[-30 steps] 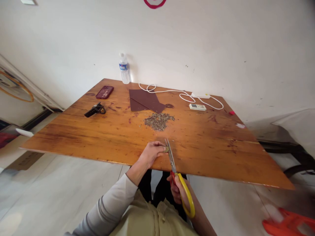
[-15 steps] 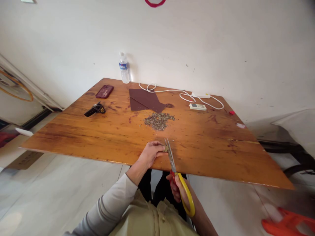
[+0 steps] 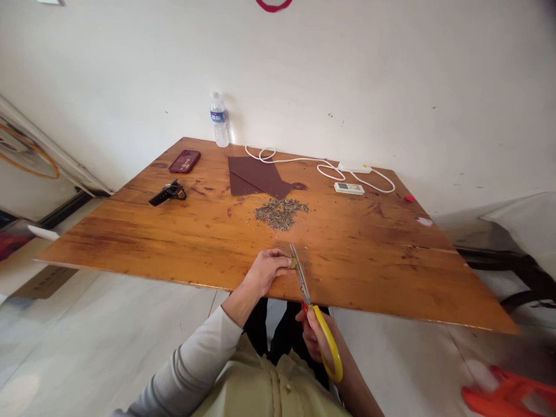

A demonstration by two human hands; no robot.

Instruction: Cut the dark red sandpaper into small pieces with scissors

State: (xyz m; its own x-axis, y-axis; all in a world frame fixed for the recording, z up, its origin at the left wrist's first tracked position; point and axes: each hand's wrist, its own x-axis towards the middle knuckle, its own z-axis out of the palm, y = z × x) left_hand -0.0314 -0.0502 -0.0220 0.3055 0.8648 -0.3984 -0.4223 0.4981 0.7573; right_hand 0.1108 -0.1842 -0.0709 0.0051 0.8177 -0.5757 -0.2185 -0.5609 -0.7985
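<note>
Between thumb and fingers, my left hand (image 3: 268,269) pinches a small olive-brown piece (image 3: 292,263) whose exact kind I cannot make out. Its free end lies against the blades of a pair of scissors (image 3: 299,272). My right hand (image 3: 313,339) grips the scissors by their red and yellow handles, just off the table's near edge. The blades point away from me and are closed together. Beyond the blade tips lies a loose heap of small brown and greyish clippings (image 3: 280,214). Tiny bits are scattered near my hands.
Dark maroon sheets (image 3: 256,175) lie behind the heap on the wooden table (image 3: 182,231). To the left are a black strapped item (image 3: 168,193), a maroon phone (image 3: 185,161) and a water bottle (image 3: 219,121). A white cable with a power strip (image 3: 355,168) and a remote (image 3: 349,189) lie back right.
The scissor blades, slightly apart before, have come together, and the handles have closed in my right hand. My left hand has stayed in place.
</note>
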